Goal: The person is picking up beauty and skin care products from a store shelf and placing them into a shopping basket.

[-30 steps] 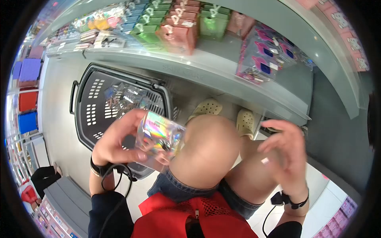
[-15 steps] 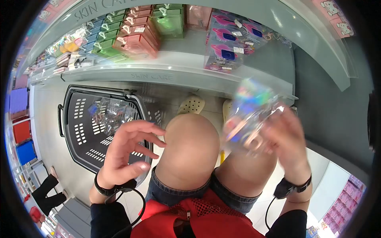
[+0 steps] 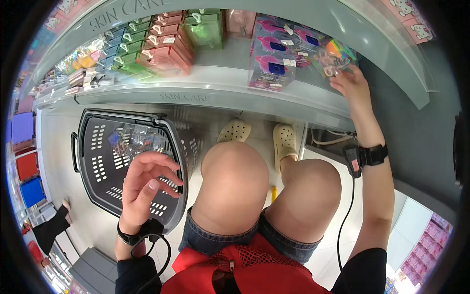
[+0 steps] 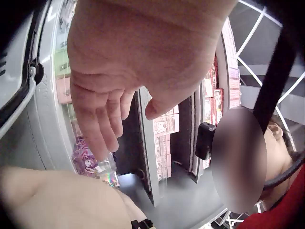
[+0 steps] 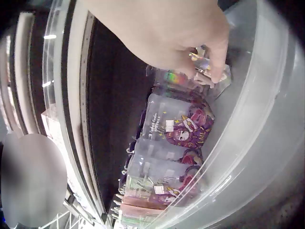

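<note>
At the right end of the shelf, my right hand (image 3: 353, 87) pinches a clear plastic packet (image 3: 335, 55) between thumb and fingers. It has a rainbow-shiny card and small pinkish pieces inside. Beside it stand clear packs with purple-and-pink prints (image 3: 272, 66), seen closer as printed packs (image 5: 183, 133) in the right wrist view. My left hand (image 3: 147, 188) hangs with loosely bent fingers over the near right rim of a dark grey basket (image 3: 105, 183), holding nothing. Several shiny clear packets (image 3: 137, 142) lie inside the basket.
Green and red translucent cases (image 3: 166, 56) with white hooks fill the shelf's middle. A raised lip (image 3: 196, 98) runs along the shelf front. My knees (image 3: 235, 171) are between basket and right arm. Another person's legs (image 3: 51, 228) show at far left.
The packet passed from my left hand to my right, which carried it up and forward onto the shelf. The left hand let go and stayed near the basket.
</note>
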Tool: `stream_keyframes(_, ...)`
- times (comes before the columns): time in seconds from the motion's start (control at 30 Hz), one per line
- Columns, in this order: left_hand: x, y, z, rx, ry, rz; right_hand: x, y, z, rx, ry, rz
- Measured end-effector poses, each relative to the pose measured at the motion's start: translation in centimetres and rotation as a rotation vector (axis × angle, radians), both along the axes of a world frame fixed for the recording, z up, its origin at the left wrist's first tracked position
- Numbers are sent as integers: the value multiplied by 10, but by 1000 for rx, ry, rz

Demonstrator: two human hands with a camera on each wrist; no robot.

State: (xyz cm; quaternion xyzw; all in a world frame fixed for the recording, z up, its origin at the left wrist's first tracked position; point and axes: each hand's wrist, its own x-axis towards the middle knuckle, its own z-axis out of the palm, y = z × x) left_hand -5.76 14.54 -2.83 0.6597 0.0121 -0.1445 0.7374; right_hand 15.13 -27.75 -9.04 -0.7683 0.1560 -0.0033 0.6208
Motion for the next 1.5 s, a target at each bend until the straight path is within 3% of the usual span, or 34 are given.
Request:
stream_keyframes(0.1,0,4,-1,59,26,67,9,10,-1,94,-52,-29)
stream_keyframes(0.4,-7,29,-12,138,15,257,34,-7,-21,70,-117,-66)
stream_keyframes(0.5,-8,37,-12,185,50,334,37,-8,-19,108,-109,46)
stream_keyframes(0.7,-6,93,-38,505,140,528,40,-20,-23,151,-86,106)
stream_keyframes(0.77,-6,120,-69,705,148,427,30,-17,-17,182,-49,27)
stream_keyframes(0.8,-8,135,-90,1024,98,289,24,-17,-15,202,-17,-73)
stream_keyframes(0.83,-13,157,-124,1109,71,209,16,-20,-13,209,-16,-62)
stream_keyframes(0.87,-9,148,-123,1171,90,124,7,-24,-12,201,-43,-28)
stream_keyframes(0.9,-15,169,-156,1473,-97,-86,-3,-26,-9,193,-70,5)
stream_keyframes(0.97,-17,182,-187,1536,182,-145,-31,-12,13,137,-72,56)
stream_keyframes(1.0,-18,193,-210,1535,190,-142,-46,-3,26,76,-77,97)
stream_keyframes(1.07,-25,220,-250,1829,464,-206,-70,9,45,13,-72,137)
stream_keyframes(1.1,-30,228,-261,1828,466,-206,-80,12,52,-51,-71,170)
stream_keyframes(1.17,-36,240,-273,1801,700,-130,-94,16,59,-100,-62,175)
stream_keyframes(1.33,-47,242,-277,1821,686,-92,-110,20,60,-180,-56,203)
stream_keyframes(1.4,-55,251,-293,1747,643,98,-111,23,59,-161,-59,245)
stream_keyframes(1.5,-54,261,-295,1664,669,-25,-109,29,58,-158,-48,275)
